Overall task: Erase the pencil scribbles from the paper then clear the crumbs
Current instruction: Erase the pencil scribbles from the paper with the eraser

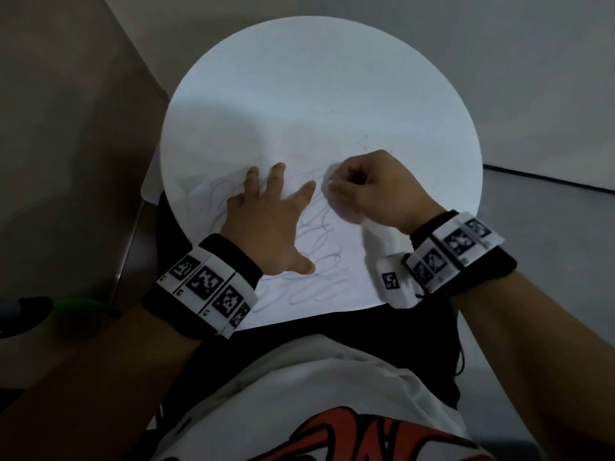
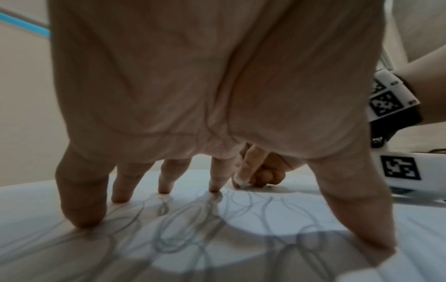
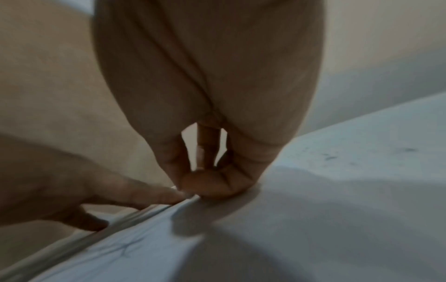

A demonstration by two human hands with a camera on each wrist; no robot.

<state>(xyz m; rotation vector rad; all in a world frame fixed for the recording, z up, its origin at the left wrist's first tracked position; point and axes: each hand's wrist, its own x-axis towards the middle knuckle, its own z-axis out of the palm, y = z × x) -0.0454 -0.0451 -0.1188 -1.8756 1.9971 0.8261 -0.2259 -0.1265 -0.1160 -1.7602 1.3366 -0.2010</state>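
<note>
Left hand [image 1: 266, 224] spread, fingertips pressing paper [image 1: 332, 261] with scribbles [image 1: 319, 234] at frame centre. Right hand [image 1: 369, 188] curled, pinching something small; eraser not discernible.

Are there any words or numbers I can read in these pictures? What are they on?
None can be read.
Wristbands: black-and-white square code patterns, no letters; the tiny marks beside them are too small to read.
Shirt: big orange-and-black print, cut off at the picture's edge, unreadable.
Paper: only pencil scribbles, no words.
</note>
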